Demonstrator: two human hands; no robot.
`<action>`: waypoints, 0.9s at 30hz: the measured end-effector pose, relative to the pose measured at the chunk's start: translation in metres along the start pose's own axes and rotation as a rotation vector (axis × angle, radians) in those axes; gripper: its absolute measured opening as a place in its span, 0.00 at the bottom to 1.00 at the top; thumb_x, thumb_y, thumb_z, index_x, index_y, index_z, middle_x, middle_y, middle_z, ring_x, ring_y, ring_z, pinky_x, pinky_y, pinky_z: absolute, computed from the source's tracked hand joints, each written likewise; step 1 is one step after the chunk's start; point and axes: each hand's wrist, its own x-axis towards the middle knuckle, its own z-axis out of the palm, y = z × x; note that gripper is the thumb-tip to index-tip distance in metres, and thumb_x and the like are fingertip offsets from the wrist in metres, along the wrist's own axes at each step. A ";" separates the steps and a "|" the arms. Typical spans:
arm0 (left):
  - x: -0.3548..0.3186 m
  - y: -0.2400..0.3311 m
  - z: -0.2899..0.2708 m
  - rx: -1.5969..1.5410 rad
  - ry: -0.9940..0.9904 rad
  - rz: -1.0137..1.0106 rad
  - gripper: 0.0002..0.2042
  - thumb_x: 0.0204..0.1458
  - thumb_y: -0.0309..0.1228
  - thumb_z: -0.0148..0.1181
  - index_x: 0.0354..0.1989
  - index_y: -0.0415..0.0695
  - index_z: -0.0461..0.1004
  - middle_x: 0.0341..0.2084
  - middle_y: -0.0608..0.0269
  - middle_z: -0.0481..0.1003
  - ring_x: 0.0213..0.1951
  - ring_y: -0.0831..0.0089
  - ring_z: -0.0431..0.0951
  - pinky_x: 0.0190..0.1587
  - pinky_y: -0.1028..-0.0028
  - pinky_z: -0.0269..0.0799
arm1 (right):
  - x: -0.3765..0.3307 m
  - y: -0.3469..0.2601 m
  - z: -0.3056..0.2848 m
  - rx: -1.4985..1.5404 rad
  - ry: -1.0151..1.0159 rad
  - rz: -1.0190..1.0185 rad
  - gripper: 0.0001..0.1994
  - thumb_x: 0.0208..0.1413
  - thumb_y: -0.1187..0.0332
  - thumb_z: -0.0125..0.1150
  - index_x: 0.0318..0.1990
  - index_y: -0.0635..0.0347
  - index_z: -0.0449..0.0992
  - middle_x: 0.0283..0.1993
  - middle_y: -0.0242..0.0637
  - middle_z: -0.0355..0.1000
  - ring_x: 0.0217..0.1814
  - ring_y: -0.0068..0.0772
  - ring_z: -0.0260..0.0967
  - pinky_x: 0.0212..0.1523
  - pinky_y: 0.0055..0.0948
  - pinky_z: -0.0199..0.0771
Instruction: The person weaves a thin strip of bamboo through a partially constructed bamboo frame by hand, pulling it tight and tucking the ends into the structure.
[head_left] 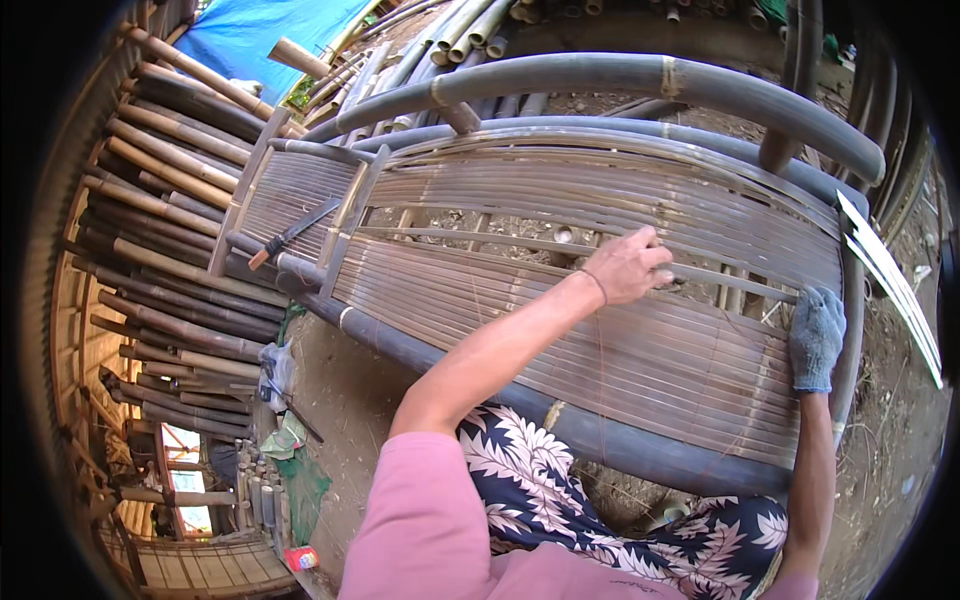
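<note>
A long, thin bamboo slat (735, 281) lies lengthwise over the gap in the middle of a bamboo bench seat (560, 330). My bare left hand (628, 268), a dark cord round its wrist, has its fingers curled together on the slat around mid-seat. At the slat's right end is my right hand (817, 338) in a grey knit glove, its fingers closed round that end by the dark bamboo frame. Rows of narrow slats fill the seat on both sides of the gap. A machete (292, 232) with a wooden handle rests on the seat's left section.
A curved dark bamboo rail (600, 75) runs along the bench's far side. Pale split strips (893, 270) stick out beyond the right end. Stacked bamboo poles (175, 215) stand at the left, with more poles (445, 40) behind. A blue tarp (265, 35) hangs at the upper left.
</note>
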 end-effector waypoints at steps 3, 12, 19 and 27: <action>0.032 0.049 -0.023 -0.104 -0.242 -0.139 0.17 0.58 0.50 0.55 0.32 0.50 0.82 0.30 0.61 0.79 0.34 0.60 0.80 0.36 0.63 0.75 | 0.007 -0.016 -0.026 0.006 -0.223 0.047 0.07 0.59 0.68 0.52 0.32 0.57 0.75 0.34 0.43 0.72 0.39 0.48 0.70 0.43 0.43 0.70; 0.013 0.022 0.016 -0.182 -0.062 -0.136 0.11 0.54 0.40 0.62 0.33 0.46 0.83 0.25 0.59 0.73 0.35 0.59 0.74 0.40 0.63 0.70 | -0.004 0.016 -0.048 0.310 0.139 0.142 0.07 0.59 0.70 0.50 0.36 0.56 0.76 0.33 0.39 0.72 0.37 0.43 0.72 0.40 0.40 0.73; 0.029 0.013 0.020 -0.281 -0.352 -0.268 0.13 0.56 0.40 0.59 0.35 0.42 0.82 0.31 0.53 0.76 0.42 0.54 0.76 0.45 0.62 0.71 | 0.025 0.022 -0.235 0.820 -0.233 0.689 0.15 0.67 0.62 0.50 0.37 0.66 0.77 0.27 0.34 0.74 0.27 0.22 0.71 0.34 0.25 0.76; 0.031 0.097 -0.005 0.363 -0.145 -0.043 0.30 0.56 0.50 0.57 0.57 0.36 0.69 0.50 0.45 0.75 0.53 0.49 0.74 0.63 0.58 0.62 | 0.114 -0.042 -0.307 0.718 -0.775 0.165 0.05 0.55 0.70 0.63 0.37 0.59 0.78 0.31 0.33 0.77 0.28 0.28 0.76 0.31 0.28 0.78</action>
